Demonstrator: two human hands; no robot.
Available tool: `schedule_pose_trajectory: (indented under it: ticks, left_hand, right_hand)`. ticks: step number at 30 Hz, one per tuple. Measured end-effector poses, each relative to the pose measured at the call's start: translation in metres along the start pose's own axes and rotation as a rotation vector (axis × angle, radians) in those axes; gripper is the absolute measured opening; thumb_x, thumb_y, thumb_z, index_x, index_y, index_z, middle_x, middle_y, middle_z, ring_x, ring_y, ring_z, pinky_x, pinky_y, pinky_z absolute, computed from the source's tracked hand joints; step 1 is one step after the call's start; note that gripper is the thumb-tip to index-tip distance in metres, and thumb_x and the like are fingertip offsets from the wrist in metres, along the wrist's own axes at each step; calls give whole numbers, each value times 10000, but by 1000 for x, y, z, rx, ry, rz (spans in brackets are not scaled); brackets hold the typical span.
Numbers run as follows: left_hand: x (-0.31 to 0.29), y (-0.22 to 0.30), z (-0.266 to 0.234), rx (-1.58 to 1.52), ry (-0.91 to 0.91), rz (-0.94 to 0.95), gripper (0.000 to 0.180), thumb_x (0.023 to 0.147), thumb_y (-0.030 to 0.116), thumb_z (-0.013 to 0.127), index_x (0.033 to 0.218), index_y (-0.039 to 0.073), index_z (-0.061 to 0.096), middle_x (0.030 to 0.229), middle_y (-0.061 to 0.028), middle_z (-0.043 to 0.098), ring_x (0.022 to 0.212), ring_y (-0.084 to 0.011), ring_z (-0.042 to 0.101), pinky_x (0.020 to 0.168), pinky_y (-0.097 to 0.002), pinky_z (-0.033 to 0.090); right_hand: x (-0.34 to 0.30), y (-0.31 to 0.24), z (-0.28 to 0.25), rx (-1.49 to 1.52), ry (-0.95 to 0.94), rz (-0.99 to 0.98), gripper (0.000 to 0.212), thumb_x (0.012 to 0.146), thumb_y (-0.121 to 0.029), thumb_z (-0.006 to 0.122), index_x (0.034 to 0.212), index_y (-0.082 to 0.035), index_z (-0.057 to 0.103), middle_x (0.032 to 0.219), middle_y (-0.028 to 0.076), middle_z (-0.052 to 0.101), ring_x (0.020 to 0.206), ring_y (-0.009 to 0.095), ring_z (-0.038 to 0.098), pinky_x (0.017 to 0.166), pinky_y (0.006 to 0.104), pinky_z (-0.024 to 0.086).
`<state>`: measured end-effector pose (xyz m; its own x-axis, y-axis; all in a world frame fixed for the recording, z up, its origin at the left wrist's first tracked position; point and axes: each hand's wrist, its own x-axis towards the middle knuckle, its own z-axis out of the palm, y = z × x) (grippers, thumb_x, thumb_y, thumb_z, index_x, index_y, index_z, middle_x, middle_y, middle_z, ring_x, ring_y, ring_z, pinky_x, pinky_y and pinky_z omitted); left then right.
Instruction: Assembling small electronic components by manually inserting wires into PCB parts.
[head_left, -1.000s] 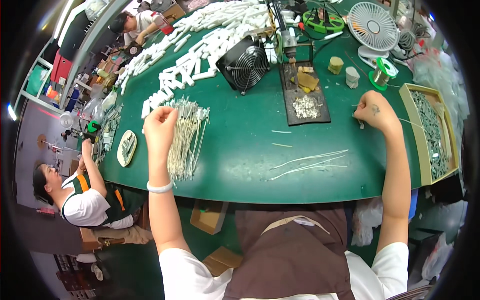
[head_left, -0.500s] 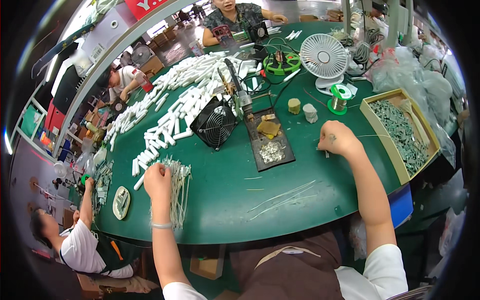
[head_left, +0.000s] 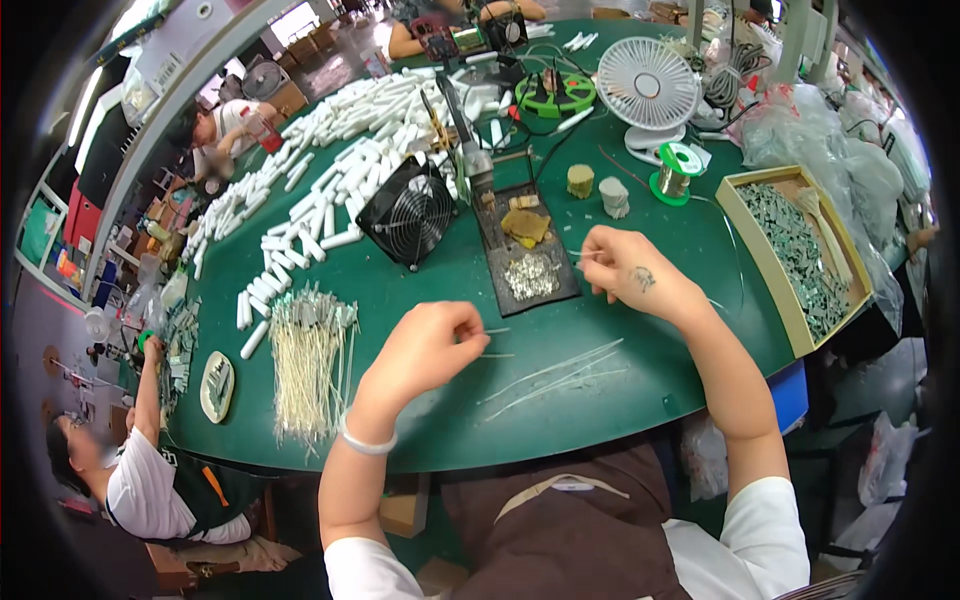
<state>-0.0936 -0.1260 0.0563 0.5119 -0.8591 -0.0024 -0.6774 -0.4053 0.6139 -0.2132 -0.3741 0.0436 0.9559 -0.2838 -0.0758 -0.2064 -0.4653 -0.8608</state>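
My left hand (head_left: 425,345) is over the table with its thumb and fingers closed together; what they hold, if anything, is hidden. Beside its fingertips lie two short wire pieces (head_left: 498,355). My right hand (head_left: 640,275) pinches a thin pale wire (head_left: 577,253), close to the right edge of a dark tray (head_left: 505,290) with a yellow sponge (head_left: 527,225) and silvery bits. Several loose long wires (head_left: 555,380) lie between and below my hands. Left of my left hand is a bundle of pale wires (head_left: 308,375) with small boards at their far ends.
A black fan (head_left: 415,215) and many white tubes (head_left: 340,200) fill the far left. At right are a white fan (head_left: 650,90), a green solder spool (head_left: 677,172) and a box (head_left: 800,320) of small circuit boards. A dish (head_left: 217,385) sits left; co-workers sit around.
My left hand has left the wire bundle and moved right, toward the middle. My right hand has moved left toward the tray. The whole view has shifted slightly.
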Motion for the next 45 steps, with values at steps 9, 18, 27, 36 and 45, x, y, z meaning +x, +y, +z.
schedule_pose_trajectory:
  ticks: [9, 18, 27, 36, 45]
  left_hand:
    - [9, -12, 20, -118, -118, 0, 80, 703, 61, 613, 739, -10, 606, 692, -115, 617, 633, -248, 611, 594, -333, 478]
    - [6, -23, 36, 52, -105, 183, 84, 745, 55, 658, 753, 7, 589, 702, -87, 560, 702, -235, 545, 641, -339, 450]
    - [6, -15, 35, -215, 55, -4, 85, 860, 46, 603, 830, -5, 542, 743, -56, 585, 702, -141, 564, 636, -270, 446]
    - [9, -14, 47, -491, 129, -45, 66, 805, 37, 699, 835, 0, 653, 774, 11, 639, 691, -50, 556, 646, -199, 451]
    - [13, -16, 66, -654, 198, -27, 67, 797, 30, 681, 802, 1, 620, 766, -7, 643, 684, -58, 573, 618, -206, 461]
  right_hand:
    - [13, 6, 28, 116, -112, -164, 189, 807, -33, 579, 965, 42, 650, 802, 79, 671, 660, 107, 604, 605, 260, 506]
    - [6, 4, 40, 145, -218, -60, 134, 823, -47, 649, 909, 56, 650, 775, 56, 662, 672, 84, 598, 608, 233, 508]
    - [7, 9, 46, 143, -223, -88, 167, 806, -127, 653, 850, 34, 657, 735, 90, 664, 627, 115, 616, 590, 273, 500]
    - [8, 5, 47, 209, -279, -87, 150, 830, -116, 646, 885, 22, 667, 752, 58, 653, 651, 87, 601, 609, 242, 491]
    - [7, 6, 52, 300, -283, -101, 152, 863, -63, 605, 972, 30, 656, 849, 61, 661, 705, 92, 605, 639, 234, 508]
